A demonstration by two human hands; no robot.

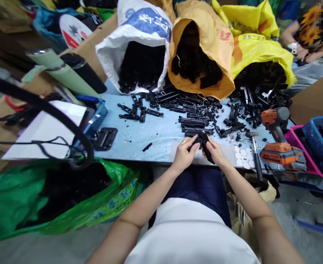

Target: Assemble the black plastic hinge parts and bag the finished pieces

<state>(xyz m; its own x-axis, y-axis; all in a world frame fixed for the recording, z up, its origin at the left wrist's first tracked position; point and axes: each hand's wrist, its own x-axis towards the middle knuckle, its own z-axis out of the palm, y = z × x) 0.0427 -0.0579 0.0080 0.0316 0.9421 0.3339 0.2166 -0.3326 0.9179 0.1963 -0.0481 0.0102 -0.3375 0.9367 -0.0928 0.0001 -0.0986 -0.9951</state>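
— What are the hands doing?

— Near the centre of the frame, the right hand (215, 150) is gripping a long black part (206, 146), which is slanting above the table's front edge. The left hand (184, 152) is pinching something dark at its upper end; I can't tell whether that is a separate piece.

— How would one be handling this well?

— In my judgement, the right hand should be steadying the part while the left is aligning, fingertips working close to the join. Forcing a crooked fit could be straining it.

— What is lying closest?

— Just above the hands, black bars (194, 123) are lying in a row, so the wrists should be staying clear of them. To the right, white discs (243, 152) are resting on the pale blue table (158, 132), a hammer (257, 161) lying just beside them.

— And farther out?

— A power drill (279, 134) is standing at the right. Along the top, a white sack (106, 51), an orange sack (215, 40) and a yellow sack (260, 46) are gaping, dark pieces showing inside.
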